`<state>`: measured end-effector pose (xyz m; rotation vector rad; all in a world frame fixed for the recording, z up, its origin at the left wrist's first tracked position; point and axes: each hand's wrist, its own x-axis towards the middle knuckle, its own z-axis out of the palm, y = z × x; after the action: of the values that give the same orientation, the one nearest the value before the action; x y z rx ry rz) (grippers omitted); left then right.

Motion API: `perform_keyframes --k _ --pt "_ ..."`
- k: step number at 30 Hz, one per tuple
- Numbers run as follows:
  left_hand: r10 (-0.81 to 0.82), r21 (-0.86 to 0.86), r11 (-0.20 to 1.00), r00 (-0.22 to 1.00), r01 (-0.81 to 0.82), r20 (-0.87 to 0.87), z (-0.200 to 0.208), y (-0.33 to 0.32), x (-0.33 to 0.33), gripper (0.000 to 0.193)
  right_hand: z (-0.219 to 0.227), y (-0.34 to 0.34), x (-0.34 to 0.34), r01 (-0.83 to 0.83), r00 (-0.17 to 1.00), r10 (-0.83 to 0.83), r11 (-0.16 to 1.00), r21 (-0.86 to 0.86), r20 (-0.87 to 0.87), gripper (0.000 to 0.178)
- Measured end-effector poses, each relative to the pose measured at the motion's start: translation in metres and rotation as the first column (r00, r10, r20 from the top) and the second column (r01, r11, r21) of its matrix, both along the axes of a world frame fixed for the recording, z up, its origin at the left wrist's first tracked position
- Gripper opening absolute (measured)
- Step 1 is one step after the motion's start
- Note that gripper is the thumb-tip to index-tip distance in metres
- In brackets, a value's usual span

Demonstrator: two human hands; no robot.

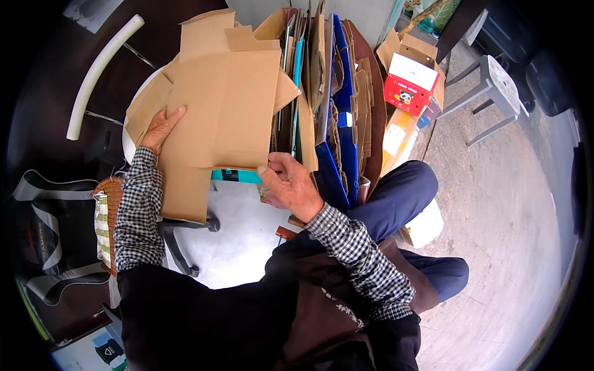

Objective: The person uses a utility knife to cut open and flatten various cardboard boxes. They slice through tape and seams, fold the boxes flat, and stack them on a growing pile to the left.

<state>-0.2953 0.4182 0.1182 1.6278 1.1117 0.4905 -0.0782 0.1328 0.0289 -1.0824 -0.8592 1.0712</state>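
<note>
Head view: left hand [162, 130] and right hand [294, 188] hold upper-left cardboard [219, 108], I judge light, bendable, best gripped at edges.

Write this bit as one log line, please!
left hand: against left side of unfolded brown cardboard box | right hand: gripping its lower right corner | nearby: upright folded blue cardboard, red panda-printed box
</note>
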Motion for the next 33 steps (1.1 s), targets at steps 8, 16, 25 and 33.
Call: perform_keyframes --k 8,16,25,33 --pt "0.027 -0.309 0.949 0.955 0.068 0.295 -0.019 -0.046 0.007 0.056 0.018 0.018 0.006 -0.136 0.934 0.138 0.99 0.03 -0.328 0.037" --pt "0.104 0.455 0.891 0.966 0.015 -0.237 -0.027 -0.032 -0.036 0.074 0.007 0.013 0.002 -0.176 0.903 0.202 0.979 0.102 -0.379 0.033" --pt "0.006 -0.402 0.909 0.959 0.113 0.285 -0.004 -0.075 -0.011 0.075 0.009 -0.017 0.058 -0.207 0.805 0.221 0.974 0.088 -0.551 0.043" --pt "-0.071 -0.354 0.902 0.894 0.246 0.442 0.01 -0.139 0.053 0.071 0.001 -0.038 0.099 -0.091 0.847 0.068 0.996 -0.017 -0.527 0.048"
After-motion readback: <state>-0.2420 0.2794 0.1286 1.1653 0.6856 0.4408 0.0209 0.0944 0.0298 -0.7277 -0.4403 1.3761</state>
